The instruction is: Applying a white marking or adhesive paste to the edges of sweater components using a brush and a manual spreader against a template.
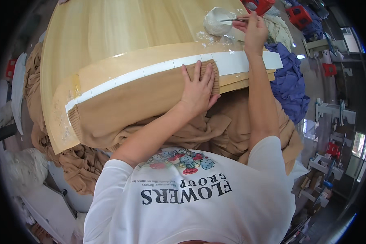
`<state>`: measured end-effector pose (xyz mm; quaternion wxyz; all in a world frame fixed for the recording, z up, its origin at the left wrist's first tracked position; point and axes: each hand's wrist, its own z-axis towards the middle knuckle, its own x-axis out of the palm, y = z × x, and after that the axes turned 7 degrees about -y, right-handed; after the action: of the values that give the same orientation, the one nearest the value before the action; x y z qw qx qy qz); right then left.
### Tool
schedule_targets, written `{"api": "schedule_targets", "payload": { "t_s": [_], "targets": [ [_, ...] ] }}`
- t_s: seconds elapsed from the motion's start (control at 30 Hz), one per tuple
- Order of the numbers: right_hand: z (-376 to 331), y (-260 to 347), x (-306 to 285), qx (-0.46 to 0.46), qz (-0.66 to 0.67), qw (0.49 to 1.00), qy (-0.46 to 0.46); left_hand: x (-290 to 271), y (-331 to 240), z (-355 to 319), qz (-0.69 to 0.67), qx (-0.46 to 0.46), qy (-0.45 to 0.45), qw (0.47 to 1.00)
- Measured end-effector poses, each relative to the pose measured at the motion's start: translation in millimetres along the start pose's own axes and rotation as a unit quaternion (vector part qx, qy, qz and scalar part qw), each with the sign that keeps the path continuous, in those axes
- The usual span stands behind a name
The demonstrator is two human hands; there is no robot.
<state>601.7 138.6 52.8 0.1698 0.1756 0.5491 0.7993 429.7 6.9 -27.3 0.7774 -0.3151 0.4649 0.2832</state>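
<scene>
A tan knitted piece [138,95] with ribbed ends lies stretched along a white paper strip [128,77] on the wooden board. My left hand [197,87] rests flat on its right end by the ribbing, fingers spread. Farther off to the right, my right hand [252,28] grips a slim, pointed metal tool [230,19]. The tool's tip is over a round white bowl [216,22]; what the bowl holds is hard to make out. Whether the tool is scissors or tweezers does not show.
The light wooden table [105,28] has a curved left edge. More tan knitwear [83,166] hangs over its left side and gathers before me. A blue-violet cloth heap [288,81] lies at right. Red stools [299,16] and machine stands [335,112] stand beyond.
</scene>
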Motion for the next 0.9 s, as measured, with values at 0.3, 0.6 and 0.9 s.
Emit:
{"api": "schedule_targets", "payload": {
  "t_s": [0.3,0.6,0.9],
  "targets": [
    [-123,24,-11,0.035,-0.053,0.997,0.043,-7,6,-4,0.012,-0.010,0.019,1.000],
    [-135,7,-13,0.048,-0.118,0.986,0.107,-3,6,-2,-0.018,-0.010,0.006,1.000],
    [-156,34,32,0.035,-0.042,0.987,0.149,5,7,-3,-0.012,-0.012,0.039,0.999]
  ]
}}
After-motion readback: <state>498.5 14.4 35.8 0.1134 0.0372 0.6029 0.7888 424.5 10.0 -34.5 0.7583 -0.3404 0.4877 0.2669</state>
